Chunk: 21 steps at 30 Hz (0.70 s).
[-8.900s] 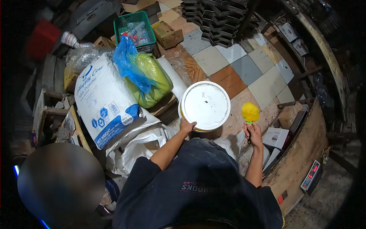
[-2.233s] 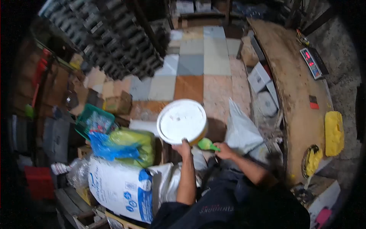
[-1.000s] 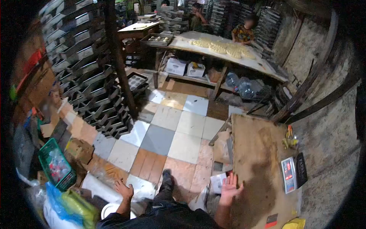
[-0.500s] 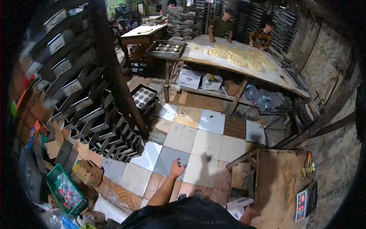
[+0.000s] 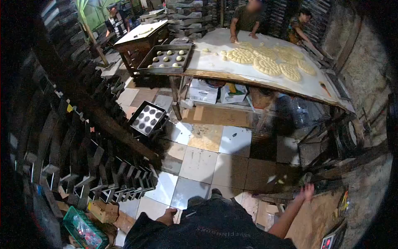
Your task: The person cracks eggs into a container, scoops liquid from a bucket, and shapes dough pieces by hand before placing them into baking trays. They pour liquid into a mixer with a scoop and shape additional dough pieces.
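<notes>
My left hand hangs low beside my dark shirt, its fingers curled in and nothing seen in them. On the other side my right hand reaches forward with fingers apart, over the far edge of a wooden bench. A small greenish, blurred thing is just beyond its fingertips; I cannot tell whether they touch. Ahead stands a wide worktable with flat rounds of scored dough. A metal tray holding several dough balls sits at its left end.
Another baking pan with dark round marks stands low on the left. Stacked metal pans and a slanted wooden post line that side. A green crate is lower left. Several people are around the tables; tiles cover the floor.
The worktable and trays appear nearer. My left hand has drawn back toward my body and curled. My right hand has moved forward along the bench, fingers spread. One co-worker now leans toward the table's right side.
</notes>
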Available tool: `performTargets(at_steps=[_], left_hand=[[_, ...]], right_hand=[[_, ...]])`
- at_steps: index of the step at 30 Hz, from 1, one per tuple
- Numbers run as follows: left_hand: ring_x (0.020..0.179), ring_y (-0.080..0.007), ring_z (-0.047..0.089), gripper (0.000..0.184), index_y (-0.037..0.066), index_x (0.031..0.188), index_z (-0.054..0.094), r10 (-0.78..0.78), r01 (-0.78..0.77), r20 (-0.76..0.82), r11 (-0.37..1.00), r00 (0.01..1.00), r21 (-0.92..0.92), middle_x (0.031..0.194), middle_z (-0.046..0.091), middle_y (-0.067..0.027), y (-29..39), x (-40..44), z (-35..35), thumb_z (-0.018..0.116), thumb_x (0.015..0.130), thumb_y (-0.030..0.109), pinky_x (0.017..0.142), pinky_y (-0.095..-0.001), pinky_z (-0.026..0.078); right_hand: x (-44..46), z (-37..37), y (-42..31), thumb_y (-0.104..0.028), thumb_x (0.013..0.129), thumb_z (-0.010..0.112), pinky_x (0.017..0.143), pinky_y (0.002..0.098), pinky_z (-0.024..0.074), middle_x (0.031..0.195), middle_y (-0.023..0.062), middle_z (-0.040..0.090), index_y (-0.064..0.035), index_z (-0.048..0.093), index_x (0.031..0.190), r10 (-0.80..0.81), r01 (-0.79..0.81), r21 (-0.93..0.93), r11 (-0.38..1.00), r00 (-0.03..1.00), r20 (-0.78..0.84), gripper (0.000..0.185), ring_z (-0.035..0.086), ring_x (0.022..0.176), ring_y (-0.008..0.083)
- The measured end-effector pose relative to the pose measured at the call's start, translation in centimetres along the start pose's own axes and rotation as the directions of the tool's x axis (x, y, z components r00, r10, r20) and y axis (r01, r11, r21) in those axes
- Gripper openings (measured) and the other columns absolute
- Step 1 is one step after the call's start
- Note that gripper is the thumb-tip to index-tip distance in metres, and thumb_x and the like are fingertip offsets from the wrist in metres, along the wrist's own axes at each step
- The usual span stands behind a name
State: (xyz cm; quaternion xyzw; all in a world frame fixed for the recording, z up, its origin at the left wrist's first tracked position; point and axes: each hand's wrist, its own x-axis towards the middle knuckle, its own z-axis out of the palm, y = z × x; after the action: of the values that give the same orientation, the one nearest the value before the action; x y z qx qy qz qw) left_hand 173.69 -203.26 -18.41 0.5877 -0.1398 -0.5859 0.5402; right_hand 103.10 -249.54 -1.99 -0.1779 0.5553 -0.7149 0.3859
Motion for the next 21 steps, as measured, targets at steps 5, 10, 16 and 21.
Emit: performTargets(at_steps=[5, 10, 16, 21], left_hand=[[0.051, -0.0202, 0.058, 0.046, -0.007, 0.107, 0.053, -0.317, 0.496, -0.591, 0.852, 0.742, 0.165, 0.071, 0.063, -0.0134, 7.2, 9.6, -0.1, 0.068, 0.076, 0.024, 0.045, -0.0325, 0.047], [0.047, -0.0168, 0.053, 0.052, -0.005, 0.114, 0.048, -0.26, 0.365, -0.626, 0.93, 0.735, 0.043, 0.063, 0.058, -0.0091, 12.9, 18.9, -0.2, 0.069, 0.075, 0.022, 0.041, -0.032, 0.043], [0.064, -0.021, 0.055, 0.039, 0.007, 0.113, 0.058, -0.503, 0.451, -0.496, 0.862, 0.708, -0.231, 0.076, 0.053, -0.0076, 22.9, 23.5, -3.8, 0.058, 0.083, 0.032, 0.056, -0.0419, 0.046], [0.075, -0.0299, 0.06, 0.037, 0.01, 0.111, 0.058, -0.507, 0.388, -0.616, 0.861, 0.603, -0.328, 0.094, 0.057, -0.0126, 25.7, 30.7, -12.6, 0.057, 0.084, 0.035, 0.06, -0.0439, 0.049]], right_hand=[[-10.8, 37.6, 1.8, -0.035, 0.089, 0.056, 0.094, 0.0445, 0.0421, 0.125, 0.0133, 0.053, -0.0041, 0.031, 0.142, 0.239, -0.004, -0.386, 0.923, 0.791, 0.563, 0.066, 0.054, 0.111, 0.0252], [-17.3, 57.1, 13.3, -0.025, 0.086, 0.062, 0.067, 0.0339, 0.0523, 0.127, 0.0186, 0.049, -0.0076, 0.022, 0.145, 0.446, -0.097, -0.533, 0.84, 0.682, 0.579, 0.074, 0.06, 0.09, 0.0248], [-13.4, 66.8, 19.8, -0.051, 0.085, 0.056, 0.077, 0.0487, 0.0513, 0.131, 0.0304, 0.038, -0.0078, 0.015, 0.146, 0.736, -0.735, -0.153, 0.661, 0.596, 0.321, 0.085, 0.056, 0.097, 0.0374], [-5.2, 71.8, 22.5, -0.062, 0.087, 0.047, 0.083, 0.0542, 0.0477, 0.123, 0.0243, 0.048, -0.0035, 0.026, 0.141, 0.581, -0.615, 0.3, 0.729, 0.788, 0.204, 0.083, 0.055, 0.1, 0.0388]])
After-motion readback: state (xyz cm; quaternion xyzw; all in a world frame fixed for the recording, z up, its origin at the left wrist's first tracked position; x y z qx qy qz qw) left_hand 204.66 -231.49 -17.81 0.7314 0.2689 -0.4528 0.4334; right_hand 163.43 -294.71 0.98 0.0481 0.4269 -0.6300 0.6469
